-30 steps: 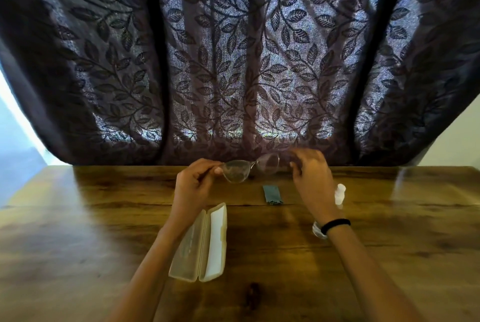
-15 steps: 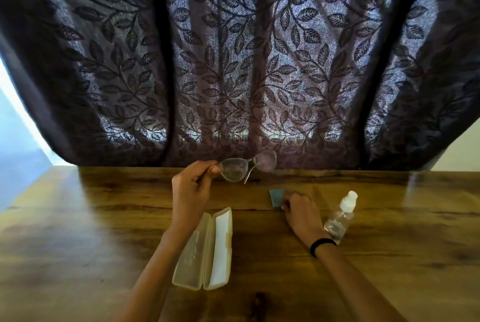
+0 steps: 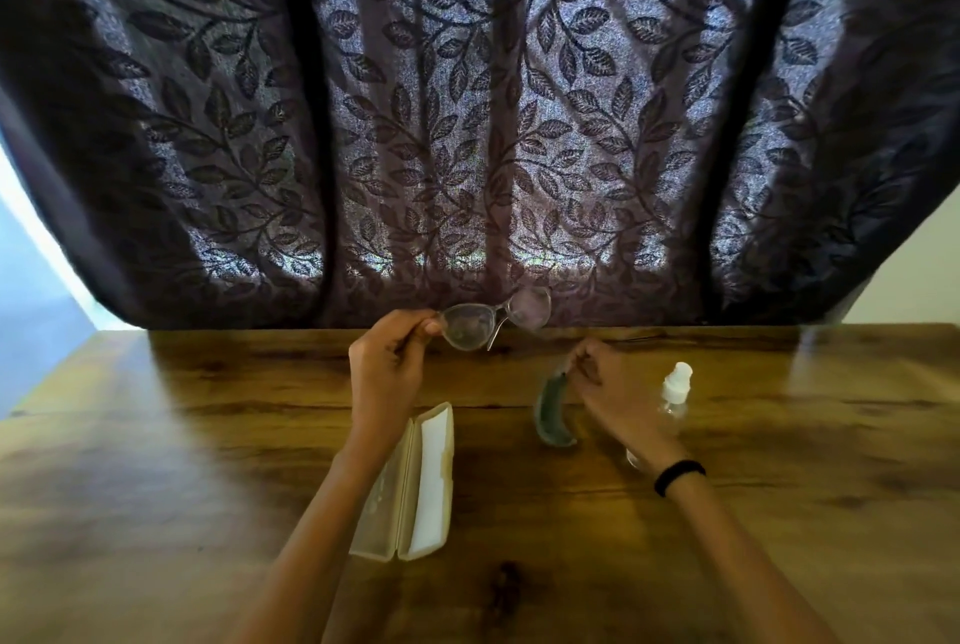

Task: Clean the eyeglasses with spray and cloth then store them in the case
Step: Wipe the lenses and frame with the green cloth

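Eyeglasses (image 3: 496,323) hang pinched in our left hand (image 3: 387,373) at twelve o'clock; our right hand (image 3: 618,396) grips the cloth (image 3: 553,414), lifted at one o'clock.

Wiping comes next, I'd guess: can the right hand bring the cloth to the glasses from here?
Probably yes: the right hand already pinches the cloth, and nothing lies between it and the glasses.
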